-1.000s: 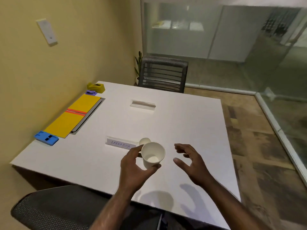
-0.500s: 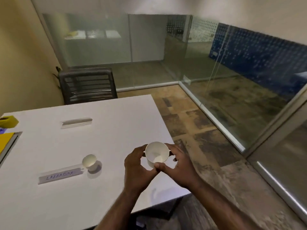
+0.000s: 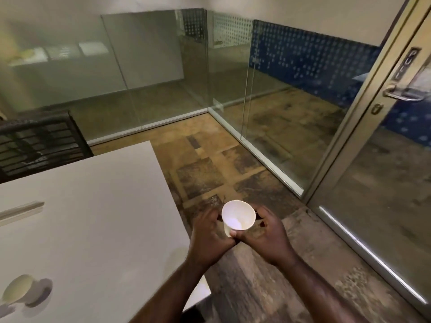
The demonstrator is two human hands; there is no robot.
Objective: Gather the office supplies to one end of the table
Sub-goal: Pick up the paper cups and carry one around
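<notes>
Past the table (image 3: 98,206) edge, both hands now hold the paper cup (image 3: 238,216) over the floor. The left hand (image 3: 210,234) and right hand (image 3: 265,231) have their fingers wrapped around it. It has left the table, so it may be going away, not joining the supplies.

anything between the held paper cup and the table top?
Nothing visible. The paper cup, held by the left hand and right hand, is out over the floor just past the table edge. The nearby table surface is bare; a second cup lies far left.
</notes>
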